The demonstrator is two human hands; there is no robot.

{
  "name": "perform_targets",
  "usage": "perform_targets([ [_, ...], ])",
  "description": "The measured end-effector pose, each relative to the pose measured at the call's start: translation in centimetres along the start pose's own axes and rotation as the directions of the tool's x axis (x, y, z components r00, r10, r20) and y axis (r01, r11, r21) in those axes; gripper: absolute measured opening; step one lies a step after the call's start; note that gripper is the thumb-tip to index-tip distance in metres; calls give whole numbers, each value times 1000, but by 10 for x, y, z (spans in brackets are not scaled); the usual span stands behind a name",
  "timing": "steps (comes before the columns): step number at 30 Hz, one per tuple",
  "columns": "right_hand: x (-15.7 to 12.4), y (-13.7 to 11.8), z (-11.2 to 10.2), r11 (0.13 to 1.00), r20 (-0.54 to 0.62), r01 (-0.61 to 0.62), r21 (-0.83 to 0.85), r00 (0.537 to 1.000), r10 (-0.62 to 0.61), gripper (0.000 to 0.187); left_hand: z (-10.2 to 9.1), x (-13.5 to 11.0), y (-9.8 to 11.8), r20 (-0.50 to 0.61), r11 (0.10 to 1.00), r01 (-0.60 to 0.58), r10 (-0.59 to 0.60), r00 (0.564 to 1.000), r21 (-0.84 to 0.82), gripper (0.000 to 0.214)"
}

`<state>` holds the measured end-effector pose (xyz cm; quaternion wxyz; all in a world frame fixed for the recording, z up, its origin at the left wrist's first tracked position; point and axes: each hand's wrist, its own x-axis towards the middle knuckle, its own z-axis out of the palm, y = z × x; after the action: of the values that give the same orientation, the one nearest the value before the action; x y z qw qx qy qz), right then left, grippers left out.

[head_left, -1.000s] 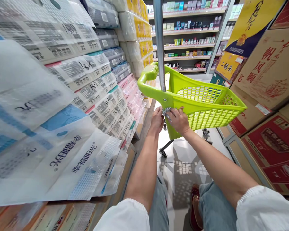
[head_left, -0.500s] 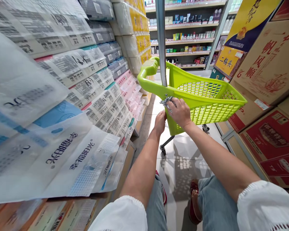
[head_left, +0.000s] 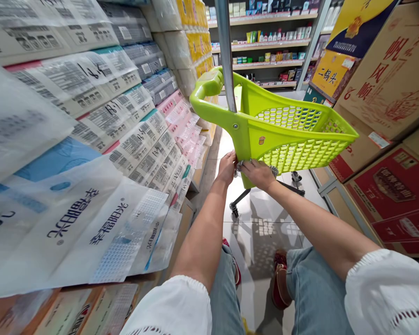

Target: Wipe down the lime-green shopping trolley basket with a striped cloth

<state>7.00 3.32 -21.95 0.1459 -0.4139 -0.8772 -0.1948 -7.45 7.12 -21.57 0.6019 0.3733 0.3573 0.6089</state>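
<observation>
A lime-green shopping basket cart (head_left: 300, 125) with perforated sides stands in front of me, a metal pole (head_left: 225, 56) rising from its near end. Against the lower part of its near side, my right hand (head_left: 260, 174) presses a grey-and-white patterned cloth (head_left: 273, 170), fingers closed over it. Bits of the cloth show on both sides of that hand. My left hand (head_left: 226, 168) grips the cart's near lower edge, just left of the right hand, with its fingertips partly hidden behind the green plastic.
Stacked tissue packs (head_left: 125, 116) line the left side, some plastic wrapping jutting toward me. Cardboard cartons (head_left: 387, 70) and red boxes (head_left: 398, 200) are piled on the right. Shelves of bottles (head_left: 265, 42) stand at the back. Cart casters (head_left: 233, 210) rest on the tiled floor.
My right hand has slid the cloth down the cart's near side, from beside the bolt to near the lower edge. The left hand stays at the edge, and the view has shifted slightly.
</observation>
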Motion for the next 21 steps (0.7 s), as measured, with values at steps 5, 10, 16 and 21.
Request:
perform_targets([
  [5, 42, 9, -43, 984, -238, -180, -14, 956, 172, 36, -1, -1, 2, -7, 1000, 17, -17, 1000, 20, 13],
  [10, 48, 7, -36, 971, -282, -238, 33, 930, 238, 35, -1, -1, 2, -23, 999, 27, -26, 999, 22, 13],
  [16, 10, -7, 0, 993, -71, -121, 18, 990, 122, 34, 1, -1, 2, -45, 999, 5, -3, 999, 36, 12],
  [21, -6, -9, 8, 999, 37, 3, 38, 999, -4, 34, 3, -2, 4, -41, 999, -1, 3, 999, 51, 15],
])
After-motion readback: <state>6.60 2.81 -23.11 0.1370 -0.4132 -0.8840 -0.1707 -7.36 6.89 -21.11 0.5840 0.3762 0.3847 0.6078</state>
